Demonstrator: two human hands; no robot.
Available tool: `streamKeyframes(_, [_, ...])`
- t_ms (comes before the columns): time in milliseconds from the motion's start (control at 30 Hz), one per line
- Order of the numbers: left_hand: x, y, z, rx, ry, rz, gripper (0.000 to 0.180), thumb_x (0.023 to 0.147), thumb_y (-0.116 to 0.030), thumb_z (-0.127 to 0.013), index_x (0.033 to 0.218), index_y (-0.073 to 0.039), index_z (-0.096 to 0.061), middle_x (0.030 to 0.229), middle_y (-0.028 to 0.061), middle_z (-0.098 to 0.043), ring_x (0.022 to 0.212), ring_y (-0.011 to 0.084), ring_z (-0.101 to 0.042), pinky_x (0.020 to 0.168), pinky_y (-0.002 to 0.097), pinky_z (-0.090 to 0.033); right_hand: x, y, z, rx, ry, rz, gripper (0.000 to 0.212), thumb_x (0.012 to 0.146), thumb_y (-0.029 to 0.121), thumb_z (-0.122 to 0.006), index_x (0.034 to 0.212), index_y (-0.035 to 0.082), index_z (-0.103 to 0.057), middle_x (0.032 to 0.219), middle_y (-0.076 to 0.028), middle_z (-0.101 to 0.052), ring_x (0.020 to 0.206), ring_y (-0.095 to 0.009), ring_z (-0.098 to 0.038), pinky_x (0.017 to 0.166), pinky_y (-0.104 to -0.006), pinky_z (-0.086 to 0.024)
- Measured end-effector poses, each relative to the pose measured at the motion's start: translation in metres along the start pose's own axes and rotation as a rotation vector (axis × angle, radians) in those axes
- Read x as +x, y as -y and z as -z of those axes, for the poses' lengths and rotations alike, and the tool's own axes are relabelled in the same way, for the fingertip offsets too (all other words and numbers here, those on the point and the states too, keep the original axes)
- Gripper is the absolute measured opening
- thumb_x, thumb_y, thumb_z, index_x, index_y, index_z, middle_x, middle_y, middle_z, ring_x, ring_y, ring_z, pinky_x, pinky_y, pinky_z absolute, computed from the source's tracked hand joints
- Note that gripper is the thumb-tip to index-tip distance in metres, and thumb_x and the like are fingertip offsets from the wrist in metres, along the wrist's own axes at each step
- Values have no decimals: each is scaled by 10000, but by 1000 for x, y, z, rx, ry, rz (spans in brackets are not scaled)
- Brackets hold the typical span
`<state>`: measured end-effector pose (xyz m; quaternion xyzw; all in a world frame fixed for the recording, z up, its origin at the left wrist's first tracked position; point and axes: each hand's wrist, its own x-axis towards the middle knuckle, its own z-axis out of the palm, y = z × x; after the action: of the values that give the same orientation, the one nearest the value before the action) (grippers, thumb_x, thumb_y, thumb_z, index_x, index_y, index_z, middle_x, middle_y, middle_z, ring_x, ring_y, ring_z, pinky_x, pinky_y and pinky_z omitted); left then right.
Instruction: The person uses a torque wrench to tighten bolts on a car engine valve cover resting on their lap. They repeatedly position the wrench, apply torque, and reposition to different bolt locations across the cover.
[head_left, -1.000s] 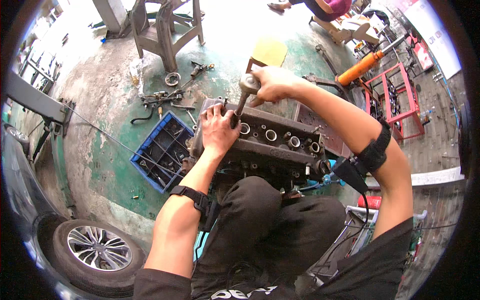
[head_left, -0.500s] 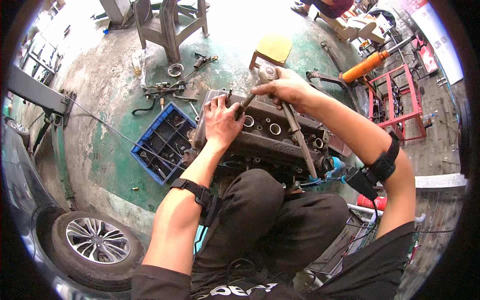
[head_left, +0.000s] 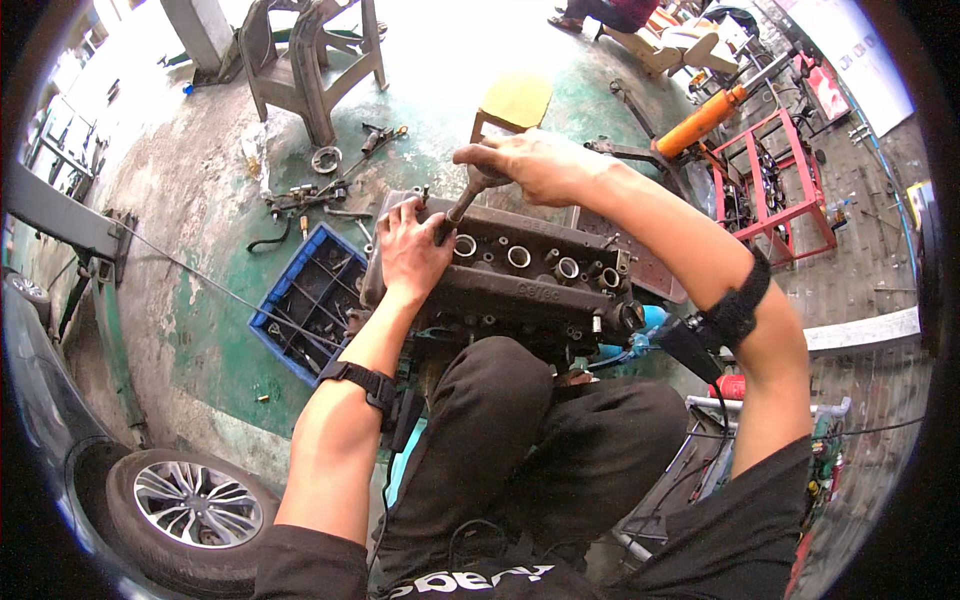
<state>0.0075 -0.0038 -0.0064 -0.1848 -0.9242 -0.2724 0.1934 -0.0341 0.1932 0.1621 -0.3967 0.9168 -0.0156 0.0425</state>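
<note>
My right hand point(head_left: 520, 165) is closed round the top of a socket wrench point(head_left: 463, 200), whose long shaft slants down to the left. Its handle is mostly hidden by that hand. Lower on the shaft, my left hand point(head_left: 413, 250) curls round the end, its fingers resting on the grimy cover of an engine point(head_left: 540, 291). This engine lies before my knees, with a row of round ringed holes along its top. What the wrench sits on is hidden by my left fingers.
Left of the engine stands a blue divided crate point(head_left: 300, 262) with parts. Behind lie loose metal parts point(head_left: 300, 200), a plastic stool point(head_left: 300, 65) and a yellow-topped stool point(head_left: 515, 100). A red frame point(head_left: 775, 185) and orange cylinder point(head_left: 700, 122) are right; a car wheel point(head_left: 195, 505) is near left.
The wrench handle has swung from pointing near right over the engine to behind my right hand. My right hand has turned with it, while my left stays at the shaft. The view has shifted slightly.
</note>
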Motion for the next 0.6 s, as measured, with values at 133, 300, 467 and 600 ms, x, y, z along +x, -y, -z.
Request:
streamKeyframes(133, [3, 0, 1, 20, 22, -8, 305, 721, -314, -750, 985, -170, -699, 1167, 129, -531, 1150, 313, -472, 991, 442, -348, 14, -9, 0, 27, 33, -295, 444, 763, 57, -617, 1199, 92, -540, 867, -183, -662, 833, -345, -665, 704, -423, -544])
streamKeyframes(300, [5, -7, 7, 0, 45, 38, 316, 702, -302, -753, 976, -153, -699, 1157, 142, -519, 1134, 325, -461, 988, 442, -342, 19, -3, 9, 841, 332, -832, 616, 683, 171, -814, 1190, -38, -534, 933, -189, -668, 601, -185, -643, 546, -392, -537])
streamKeyframes(467, [5, -8, 10, -23, 53, 25, 311, 701, -314, -756, 942, -127, -697, 1141, 141, -524, 1111, 319, -469, 972, 443, -346, 21, -5, 7, 112, 105, -339, 455, 704, 58, -642, 1157, 76, -597, 967, -192, -663, 925, -331, -655, 791, -418, -518])
streamKeyframes(600, [6, -6, 10, 15, 26, 5, 334, 710, -339, -755, 956, -121, -693, 1152, 146, -533, 1114, 320, -474, 974, 440, -343, 27, -8, -1, 149, 53, -363, 412, 697, 159, -732, 1080, 55, -623, 844, -153, -688, 787, -294, -677, 690, -402, -536])
